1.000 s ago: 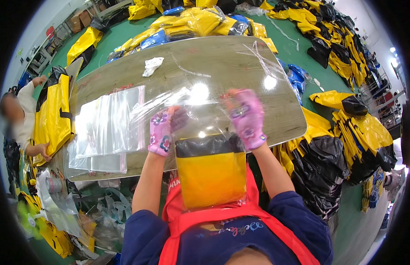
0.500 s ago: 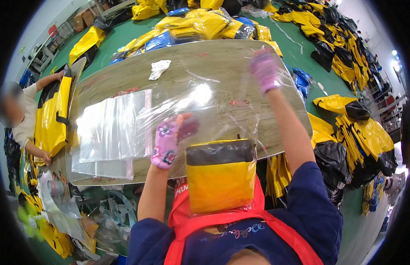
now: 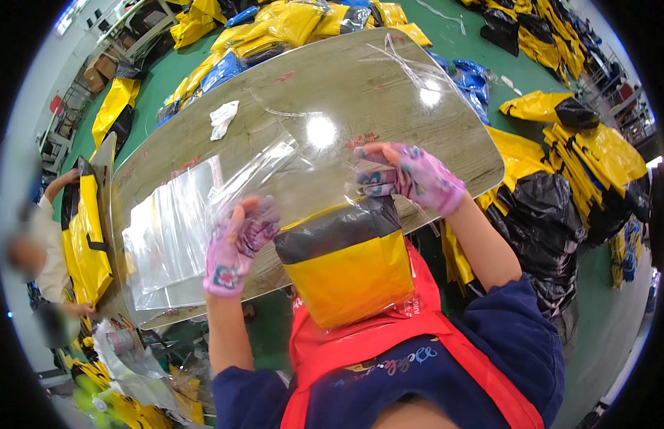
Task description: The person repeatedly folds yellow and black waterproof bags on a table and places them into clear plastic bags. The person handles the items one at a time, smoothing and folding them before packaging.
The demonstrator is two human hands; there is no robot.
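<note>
A folded yellow bag with a black upper band (image 3: 350, 275), wrapped in clear plastic, leans against my red apron at the table's near edge. My left hand (image 3: 239, 247), in a pink flowered glove with bare fingertips, hovers left of the bag's black band. Its fingers are loosely bent and apart, beside a creased flap of clear film (image 3: 264, 168). My right hand (image 3: 410, 175), gloved alike, is just above the band's right end. Its fingers point left, slightly spread, with nothing visible in them. A stack of clear plastic sleeves (image 3: 171, 232) lies left of my left hand.
The wood-patterned table (image 3: 303, 82) carries a crumpled white scrap (image 3: 223, 118) and thin clear strips (image 3: 410, 68) at its far right. Yellow and blue packs (image 3: 274, 32) lie beyond it. Black and yellow sheets (image 3: 539, 207) lie at right. A person at left handles a yellow bag (image 3: 85, 243).
My right hand has come back from the table's far right to above the bag. The left hand has shifted left and slightly down. The view has turned, and the wrapped bag now sits tilted.
</note>
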